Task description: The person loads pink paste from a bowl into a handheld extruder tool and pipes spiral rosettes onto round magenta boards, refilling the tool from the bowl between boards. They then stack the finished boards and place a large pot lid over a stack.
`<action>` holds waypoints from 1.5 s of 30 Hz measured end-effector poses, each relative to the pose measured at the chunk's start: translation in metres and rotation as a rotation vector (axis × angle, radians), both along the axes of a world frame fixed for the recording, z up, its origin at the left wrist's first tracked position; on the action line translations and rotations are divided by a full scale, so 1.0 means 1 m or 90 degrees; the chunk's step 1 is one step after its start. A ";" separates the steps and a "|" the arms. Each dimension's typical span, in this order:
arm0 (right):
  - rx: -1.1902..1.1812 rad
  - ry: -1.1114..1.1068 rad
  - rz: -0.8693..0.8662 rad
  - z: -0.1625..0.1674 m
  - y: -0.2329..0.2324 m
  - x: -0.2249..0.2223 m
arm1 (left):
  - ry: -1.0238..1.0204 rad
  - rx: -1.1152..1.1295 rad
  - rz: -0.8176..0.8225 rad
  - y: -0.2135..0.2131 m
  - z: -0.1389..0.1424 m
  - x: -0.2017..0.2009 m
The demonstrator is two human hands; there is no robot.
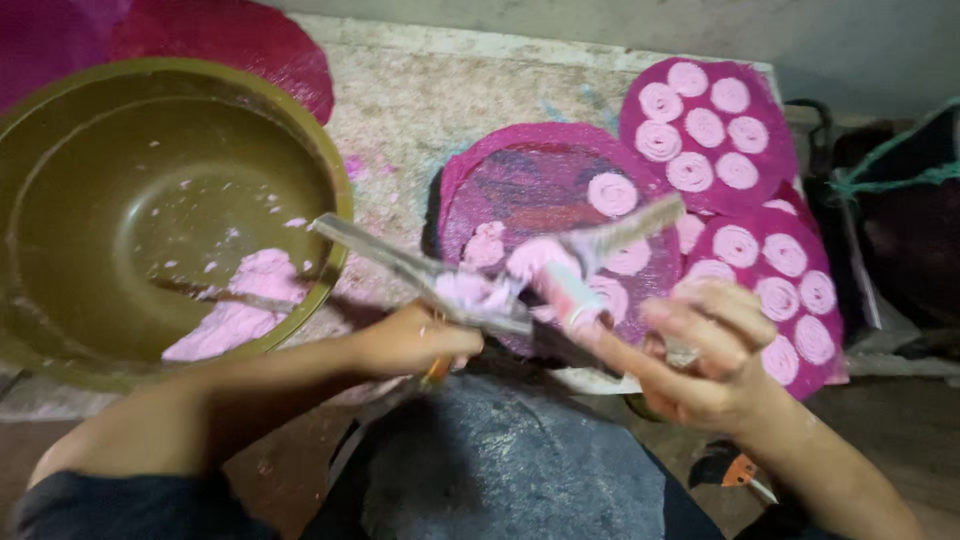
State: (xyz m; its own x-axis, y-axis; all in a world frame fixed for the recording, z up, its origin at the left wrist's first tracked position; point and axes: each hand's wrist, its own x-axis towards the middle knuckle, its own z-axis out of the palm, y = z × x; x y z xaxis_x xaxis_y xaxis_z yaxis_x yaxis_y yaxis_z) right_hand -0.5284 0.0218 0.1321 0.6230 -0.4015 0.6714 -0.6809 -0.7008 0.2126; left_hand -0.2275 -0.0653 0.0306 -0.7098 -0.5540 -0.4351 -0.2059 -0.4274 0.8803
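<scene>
— What are your hands doing?

— My left hand (415, 340) is closed round the handle of a long flat metal blade (420, 272), which runs up towards ten o'clock and carries soft pink paste (470, 292) near the grip. My right hand (700, 350) is half open, fingers (700, 310) spread and curled. It seems to steady a second, lighter metal blade (625, 228) that slants up towards one o'clock, but motion blur keeps me from telling how firmly it grips. A lump of pink paste sits where the two blades cross, right at the centre.

— What lies around them?

— At nine o'clock stands a large olive-green plastic basin (60, 150) with a leftover mass of pink paste (240, 300) on its bottom and specks on its wall. The long blade's tip reaches over its rim. Straight ahead at twelve o'clock lies a round magenta mesh mat (530, 185) on a speckled stone slab (420, 110); it bears a few pink spiral discs (612, 194), partly hidden by the blades and paste. At one and two o'clock more magenta round mats (775, 150), overlapping, are filled with rows of such discs. Another magenta mat (230, 40) shows at eleven o'clock behind the basin.

— Any packages or labels?

— Only a small orange-and-white object (745, 472) at five o'clock, too blurred to identify. My grey-clad lap (500, 470) fills six o'clock.
</scene>
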 end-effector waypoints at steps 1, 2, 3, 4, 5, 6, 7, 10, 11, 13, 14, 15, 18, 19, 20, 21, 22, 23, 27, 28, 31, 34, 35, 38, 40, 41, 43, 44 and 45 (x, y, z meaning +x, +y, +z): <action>0.059 -0.035 -0.005 0.000 -0.002 0.000 | 0.043 -0.001 0.034 -0.005 0.001 -0.002; 0.120 -0.071 -0.007 0.000 -0.004 0.000 | 0.084 -0.001 0.072 -0.008 0.003 -0.002; 0.148 -0.211 -0.036 -0.001 -0.006 0.001 | 0.177 0.089 0.121 -0.010 0.006 -0.005; 0.177 -0.350 -0.064 -0.005 -0.008 0.006 | 0.274 0.172 0.172 -0.014 0.010 -0.011; 0.165 -0.407 -0.050 -0.010 -0.011 0.012 | 0.472 0.285 0.141 -0.019 0.017 -0.012; 0.153 -0.465 -0.037 -0.016 -0.015 0.020 | 0.673 0.390 0.102 -0.020 0.025 -0.013; 0.169 -0.504 -0.029 -0.023 -0.018 0.030 | 0.757 0.412 0.118 -0.019 0.033 -0.016; 0.244 -0.563 0.003 -0.046 -0.027 0.060 | 0.963 0.474 0.152 -0.015 0.059 -0.027; 0.263 -0.562 0.019 -0.052 -0.030 0.068 | 1.025 0.499 0.161 -0.013 0.065 -0.029; 0.257 -0.518 0.061 -0.058 -0.034 0.078 | 1.039 0.509 0.201 -0.008 0.074 -0.030; 0.254 -0.493 0.079 -0.059 -0.036 0.082 | 1.046 0.517 0.219 -0.006 0.077 -0.029; 0.250 -0.462 0.091 -0.058 -0.036 0.084 | 1.048 0.508 0.227 -0.003 0.078 -0.029; 0.192 -0.357 0.100 -0.053 -0.038 0.090 | 1.043 0.459 0.252 0.002 0.077 -0.028; 0.163 -0.319 0.097 -0.051 -0.039 0.093 | 1.036 0.425 0.263 0.004 0.077 -0.028; 0.154 -0.297 0.085 -0.050 -0.039 0.095 | 1.029 0.391 0.272 0.005 0.076 -0.028; 0.145 -0.274 0.072 -0.050 -0.040 0.098 | 1.028 0.392 0.277 0.005 0.076 -0.028; 0.136 -0.250 0.061 -0.049 -0.041 0.100 | 1.027 0.392 0.281 0.005 0.075 -0.028; 0.138 -0.238 0.087 -0.049 -0.042 0.102 | 1.026 0.391 0.286 0.005 0.075 -0.028; 0.211 -0.303 0.182 -0.049 -0.041 0.100 | 1.027 0.424 0.294 0.006 0.075 -0.028; 0.248 -0.346 0.201 -0.049 -0.040 0.098 | 1.029 0.418 0.288 0.006 0.074 -0.028; 0.248 -0.315 0.123 -0.045 -0.037 0.094 | 1.016 0.377 0.294 0.008 0.073 -0.030; 0.233 -0.322 0.095 -0.041 -0.035 0.095 | 0.998 0.345 0.302 0.008 0.072 -0.030; 0.231 -0.313 0.088 -0.040 -0.035 0.097 | 0.993 0.339 0.304 0.008 0.072 -0.031; 0.223 -0.296 0.076 -0.038 -0.037 0.103 | 0.984 0.322 0.311 0.006 0.070 -0.031; 0.213 -0.296 0.082 -0.038 -0.038 0.106 | 0.995 0.311 0.312 0.004 0.069 -0.033; 0.221 -0.273 0.094 -0.038 -0.039 0.107 | 1.001 0.304 0.313 0.003 0.068 -0.033; 0.237 -0.227 0.119 -0.038 -0.039 0.107 | 1.002 0.327 0.331 0.002 0.067 -0.034; 0.243 -0.275 0.129 -0.037 -0.039 0.107 | 1.002 0.339 0.340 0.002 0.067 -0.035; 0.248 -0.322 0.138 -0.036 -0.039 0.106 | 1.001 0.328 0.338 0.002 0.067 -0.035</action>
